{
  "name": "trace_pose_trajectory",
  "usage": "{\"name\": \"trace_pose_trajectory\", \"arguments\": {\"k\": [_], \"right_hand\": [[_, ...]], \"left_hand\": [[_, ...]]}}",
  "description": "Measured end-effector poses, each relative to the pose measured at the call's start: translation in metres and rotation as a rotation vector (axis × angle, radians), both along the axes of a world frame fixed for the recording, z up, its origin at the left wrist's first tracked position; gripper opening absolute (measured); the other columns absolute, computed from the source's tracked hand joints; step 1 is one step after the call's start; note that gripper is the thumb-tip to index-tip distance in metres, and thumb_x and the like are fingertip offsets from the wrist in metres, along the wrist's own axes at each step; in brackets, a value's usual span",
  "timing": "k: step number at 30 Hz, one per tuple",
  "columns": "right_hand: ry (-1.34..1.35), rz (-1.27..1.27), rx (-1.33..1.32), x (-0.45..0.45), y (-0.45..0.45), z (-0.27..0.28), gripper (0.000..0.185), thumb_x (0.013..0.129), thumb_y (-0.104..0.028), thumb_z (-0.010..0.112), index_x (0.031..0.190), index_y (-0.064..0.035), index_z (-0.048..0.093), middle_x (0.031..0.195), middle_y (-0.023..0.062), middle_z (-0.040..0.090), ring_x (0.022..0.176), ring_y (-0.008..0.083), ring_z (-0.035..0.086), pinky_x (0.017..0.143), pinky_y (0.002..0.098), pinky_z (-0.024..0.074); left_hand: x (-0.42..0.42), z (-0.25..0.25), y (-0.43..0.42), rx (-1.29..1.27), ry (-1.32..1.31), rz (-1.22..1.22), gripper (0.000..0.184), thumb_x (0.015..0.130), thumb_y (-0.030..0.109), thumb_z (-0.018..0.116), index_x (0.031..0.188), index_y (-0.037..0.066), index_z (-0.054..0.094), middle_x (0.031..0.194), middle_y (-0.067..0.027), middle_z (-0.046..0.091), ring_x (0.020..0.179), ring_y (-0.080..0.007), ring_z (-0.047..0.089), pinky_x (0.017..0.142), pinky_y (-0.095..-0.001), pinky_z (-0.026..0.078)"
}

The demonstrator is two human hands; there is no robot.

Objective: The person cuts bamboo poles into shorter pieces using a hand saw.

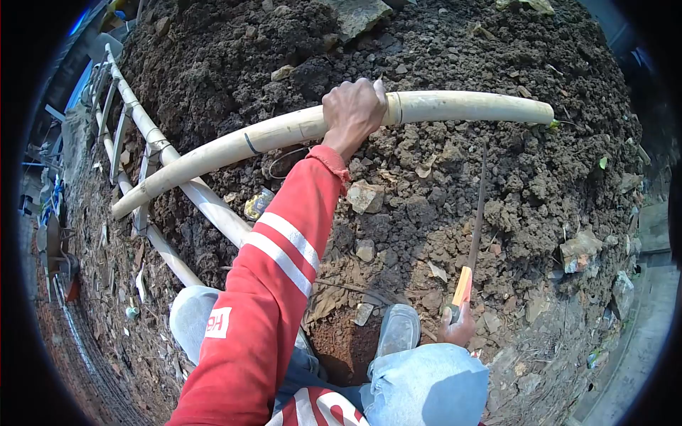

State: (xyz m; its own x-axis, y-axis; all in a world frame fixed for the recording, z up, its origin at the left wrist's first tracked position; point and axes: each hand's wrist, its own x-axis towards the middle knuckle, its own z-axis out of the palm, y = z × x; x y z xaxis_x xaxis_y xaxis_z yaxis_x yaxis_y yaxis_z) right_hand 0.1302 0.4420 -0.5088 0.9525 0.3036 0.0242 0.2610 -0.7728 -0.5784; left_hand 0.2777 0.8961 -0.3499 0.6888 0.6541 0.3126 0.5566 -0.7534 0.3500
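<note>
Over broken soil, left hand (353, 113) clenched around bamboo pole (284, 131); right hand (457, 328) gripping orange saw handle (462, 287).

Left: back of hand up, knuckles forward, red sleeve (273, 284) running from lower left up to the wrist, arm extended. Right: low, beside the bent knee (430, 383), fingers around the handle; blade (480, 213) points away toward the pole's right part. Pole lies crosswise, slightly arched, its left end over the bamboo ladder (206, 202). Farther out: a pale stone (365, 197) below the pole, a shoe (399, 329) on the ground between the hands.
</note>
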Motion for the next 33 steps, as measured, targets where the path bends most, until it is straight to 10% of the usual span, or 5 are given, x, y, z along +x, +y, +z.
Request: {"name": "trace_pose_trajectory", "arguments": {"k": [4, 11, 16, 26, 33], "right_hand": [[-0.011, -0.037, -0.09, 0.005, -0.011, 0.025, 0.074, 0.091, -0.038, 0.071, 0.146, 0.001, 0.041, 0.135, 0.0245, 0.053, 0.13, 0.0383, 0.05, 0.106, 0.0469, 0.0424], [0.722, -0.312, 1.949, 0.215, 0.111, 0.084, 0.096, 0.093, -0.066, 0.063, 0.152, 0.0033, 0.032, 0.156, 0.0244, 0.04, 0.146, 0.0373, 0.039, 0.123, 0.0543, 0.03], [0.76, 0.502, 2.459, 0.309, 0.144, 0.044, 0.055, 0.086, -0.041, 0.082, 0.124, -0.0107, 0.056, 0.117, 0.001, 0.064, 0.115, 0.022, 0.06, 0.111, 0.0445, 0.0422], [0.63, 0.284, 2.164, 0.296, 0.109, 0.041, 0.033, 0.092, -0.022, 0.074, 0.117, -0.0129, 0.053, 0.101, -0.0022, 0.056, 0.099, 0.0188, 0.057, 0.103, 0.048, 0.0476], [0.19, 0.307, 1.62, 0.291, 0.14, 0.233, 0.044, 0.094, -0.02, 0.074, 0.127, -0.0021, 0.052, 0.108, 0.0072, 0.061, 0.106, 0.0258, 0.06, 0.105, 0.0477, 0.0482]], "left_hand": [[-0.017, 0.028, -0.021, -0.013, -0.024, 0.035, 0.057, 0.101, 0.047, 0.051, 0.082, -0.001, 0.075, 0.082, -0.0265, 0.072, 0.079, -0.0436, 0.072, 0.075, -0.0534, 0.056], [-0.051, 0.022, -0.074, -0.048, 0.012, -0.05, 0.054, 0.099, 0.044, 0.054, 0.076, -0.001, 0.073, 0.075, -0.025, 0.07, 0.072, -0.0415, 0.071, 0.07, -0.0531, 0.055], [-0.057, -0.012, -0.089, 0.013, -0.058, -0.123, 0.052, 0.099, 0.039, 0.054, 0.067, 0.002, 0.072, 0.061, -0.0197, 0.067, 0.054, -0.0335, 0.067, 0.054, -0.0461, 0.053], [-0.064, -0.062, -0.091, 0.002, -0.083, -0.157, 0.049, 0.099, 0.033, 0.055, 0.063, 0.006, 0.073, 0.061, -0.0177, 0.067, 0.057, -0.0338, 0.068, 0.064, -0.0453, 0.054], [-0.046, -0.122, -0.103, -0.016, -0.135, -0.16, 0.049, 0.101, 0.036, 0.052, 0.068, 0.007, 0.075, 0.069, -0.0183, 0.071, 0.069, -0.0342, 0.071, 0.071, -0.0462, 0.054]]}}
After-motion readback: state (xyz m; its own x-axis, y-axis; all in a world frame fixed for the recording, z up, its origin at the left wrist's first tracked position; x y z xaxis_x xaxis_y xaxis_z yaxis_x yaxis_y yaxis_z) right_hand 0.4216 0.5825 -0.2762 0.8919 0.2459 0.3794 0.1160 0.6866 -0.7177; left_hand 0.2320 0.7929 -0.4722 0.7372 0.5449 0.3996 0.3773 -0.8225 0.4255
